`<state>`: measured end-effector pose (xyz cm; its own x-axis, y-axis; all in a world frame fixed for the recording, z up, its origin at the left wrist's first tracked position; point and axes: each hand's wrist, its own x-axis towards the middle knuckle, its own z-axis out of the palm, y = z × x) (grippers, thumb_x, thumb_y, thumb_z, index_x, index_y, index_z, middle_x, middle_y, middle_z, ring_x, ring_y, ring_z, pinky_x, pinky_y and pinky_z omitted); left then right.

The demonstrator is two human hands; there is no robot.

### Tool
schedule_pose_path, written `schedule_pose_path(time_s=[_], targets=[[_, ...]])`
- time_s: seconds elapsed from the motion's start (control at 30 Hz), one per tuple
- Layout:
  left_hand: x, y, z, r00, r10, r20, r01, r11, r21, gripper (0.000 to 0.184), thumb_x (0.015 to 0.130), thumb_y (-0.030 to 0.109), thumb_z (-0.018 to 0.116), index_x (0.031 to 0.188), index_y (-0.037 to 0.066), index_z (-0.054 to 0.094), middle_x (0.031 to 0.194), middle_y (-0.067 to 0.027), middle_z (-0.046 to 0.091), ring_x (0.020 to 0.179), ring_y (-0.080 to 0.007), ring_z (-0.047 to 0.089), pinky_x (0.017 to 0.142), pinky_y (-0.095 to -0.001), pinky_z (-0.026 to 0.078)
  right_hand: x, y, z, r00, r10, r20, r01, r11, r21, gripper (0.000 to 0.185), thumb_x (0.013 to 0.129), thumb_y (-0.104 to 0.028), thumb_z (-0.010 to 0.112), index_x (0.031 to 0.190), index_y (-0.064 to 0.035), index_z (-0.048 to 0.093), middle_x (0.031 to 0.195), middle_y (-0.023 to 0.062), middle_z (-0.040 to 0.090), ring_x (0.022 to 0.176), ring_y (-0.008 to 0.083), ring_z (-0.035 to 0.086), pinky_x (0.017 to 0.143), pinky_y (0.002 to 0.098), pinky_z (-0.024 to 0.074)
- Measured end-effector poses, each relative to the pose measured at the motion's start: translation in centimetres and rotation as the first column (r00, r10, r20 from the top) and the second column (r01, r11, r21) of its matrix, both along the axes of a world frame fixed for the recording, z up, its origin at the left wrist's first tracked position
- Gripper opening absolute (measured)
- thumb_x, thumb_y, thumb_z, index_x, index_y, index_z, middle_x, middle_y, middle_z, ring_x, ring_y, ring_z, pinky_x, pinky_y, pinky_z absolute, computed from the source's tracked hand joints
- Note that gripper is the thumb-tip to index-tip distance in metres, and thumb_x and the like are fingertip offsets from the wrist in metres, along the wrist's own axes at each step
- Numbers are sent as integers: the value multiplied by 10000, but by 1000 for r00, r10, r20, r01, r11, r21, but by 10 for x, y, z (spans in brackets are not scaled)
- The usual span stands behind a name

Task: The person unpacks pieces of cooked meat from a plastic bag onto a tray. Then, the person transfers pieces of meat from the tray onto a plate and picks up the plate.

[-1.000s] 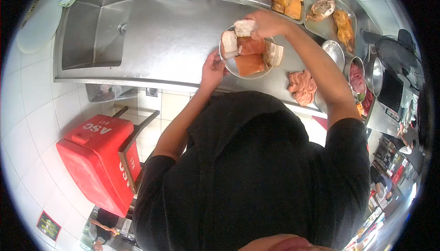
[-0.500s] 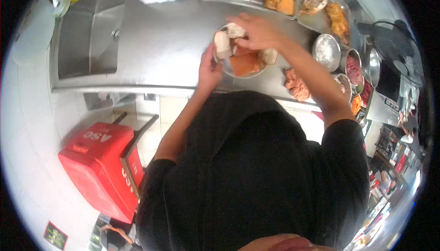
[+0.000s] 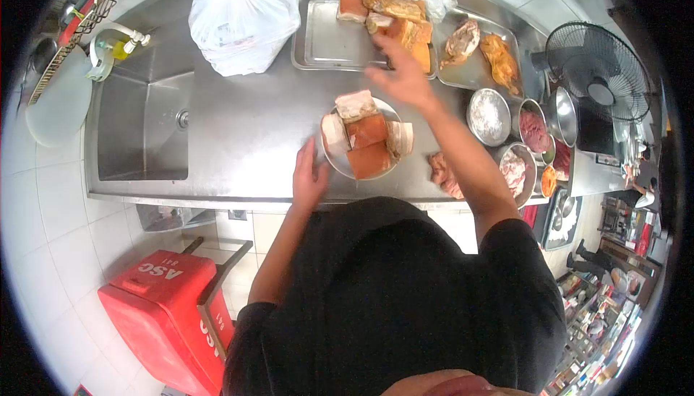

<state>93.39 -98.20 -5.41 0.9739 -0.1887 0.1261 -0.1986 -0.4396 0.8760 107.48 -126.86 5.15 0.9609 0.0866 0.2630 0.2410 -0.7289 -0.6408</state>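
Observation:
A round plate (image 3: 389, 112) on the steel counter carries several thick blocks of pork belly (image 3: 373, 159), some with browned skin and some with pale sides showing. My left hand (image 3: 309, 178) is beside the plate's left edge, fingers stretched out and holding nothing; whether it touches the rim I cannot tell. Beyond the plate, my right hand (image 3: 405, 78) hangs with its fingers apart, slightly blurred and empty. It is close to the near edge of a metal tray (image 3: 318, 35), where more browned pork blocks (image 3: 394, 7) are piled on the right side.
A full white plastic bag (image 3: 244, 24) stands left of the tray, with a sink (image 3: 137, 132) further left. A second tray (image 3: 473, 78) holds roasted meat. Metal bowls (image 3: 489, 118), raw meat (image 3: 444, 175) and a fan (image 3: 600, 71) are on the right; a red box (image 3: 159, 316) is below.
My right hand has come off the pork on the plate and moved away toward the tray. My left hand has loosened from the plate's side. The head view has shifted, showing more of the counter's back.

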Motion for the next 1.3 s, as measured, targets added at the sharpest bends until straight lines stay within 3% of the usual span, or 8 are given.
schedule_pose_path(time_s=[0.1, 0.33, 0.43, 0.57, 0.63, 0.83, 1.1, 1.3], targets=[[-8, 26, -11, 998, 21, 51, -26, 994, 110, 576, 852, 10, 612, 1405, -13, 454, 1319, -233, 537, 1198, -392, 550, 1002, -405, 470, 30, -32, 22, 953, -298, 58, 295, 953, 65, 607, 833, -322, 738, 1324, -15, 556, 1194, 227, 646, 1124, 344, 624, 954, 406, 498], [-22, 67, -14, 975, 96, 200, -151, 949, 278, 496, 877, 30, 597, 1362, 4, 498, 1263, -232, 564, 1155, -400, 560, 966, -439, 485, 172, -103, -8, 850, -264, 455, 375, 911, -173, 665, 797, -374, 749, 1319, -13, 552, 1149, 225, 662, 1089, 336, 636, 927, 413, 500], [-21, 67, -14, 983, 112, 145, -153, 937, 313, 482, 894, 64, 572, 1366, 3, 495, 1244, -236, 571, 1144, -404, 559, 991, -432, 465, 207, -95, 1, 938, -347, 13, 347, 937, -40, 631, 775, -380, 761, 1259, -15, 586, 1125, 224, 677, 1080, 387, 630, 958, 437, 485], [-18, 68, -20, 977, 138, 159, -183, 931, 317, 501, 866, 55, 591, 1358, 12, 505, 1237, -230, 576, 1144, -395, 563, 978, -436, 472, 223, -97, -10, 861, -509, 20, 507, 853, -128, 562, 762, -366, 771, 1184, -25, 626, 1145, 211, 685, 1092, 358, 647, 943, 414, 501], [-19, 68, -20, 974, 149, 170, -197, 929, 314, 503, 858, 54, 595, 1352, 14, 509, 1232, -229, 578, 1141, -394, 565, 977, -438, 473, 223, -102, -13, 841, -540, -37, 540, 830, 138, 561, 776, -393, 748, 1168, -10, 630, 1079, 196, 697, 1043, 320, 665, 898, 404, 527], [-17, 65, -15, 978, 157, 140, -196, 919, 341, 467, 859, 52, 615, 1317, 11, 531, 1220, -220, 590, 1116, -403, 573, 947, -452, 481, 181, -130, -5, 926, -148, -348, 375, 236, 897, 478, 860, -377, 641, 1178, -23, 596, 1141, 159, 659, 1008, 268, 661, 880, 422, 551], [-18, 64, -20, 984, 92, 150, -138, 932, 336, 425, 856, 72, 612, 1271, -6, 560, 1193, -230, 607, 1109, -411, 574, 966, -476, 461, 32, -91, 0, 989, 86, -124, 144, -295, 945, 462, 920, -342, 603, 1294, -77, 545, 1290, 87, 616, 1157, 248, 592, 882, 426, 522], [-17, 66, -21, 979, 44, 199, -113, 928, 356, 447, 850, 79, 619, 1286, 2, 552, 1202, -230, 600, 1107, -404, 568, 961, -470, 451, -59, -79, -19, 985, 89, -149, 161, -154, 975, 520, 886, -274, 672, 1328, -61, 499, 1299, 114, 576, 1152, 271, 576, 890, 412, 520]])
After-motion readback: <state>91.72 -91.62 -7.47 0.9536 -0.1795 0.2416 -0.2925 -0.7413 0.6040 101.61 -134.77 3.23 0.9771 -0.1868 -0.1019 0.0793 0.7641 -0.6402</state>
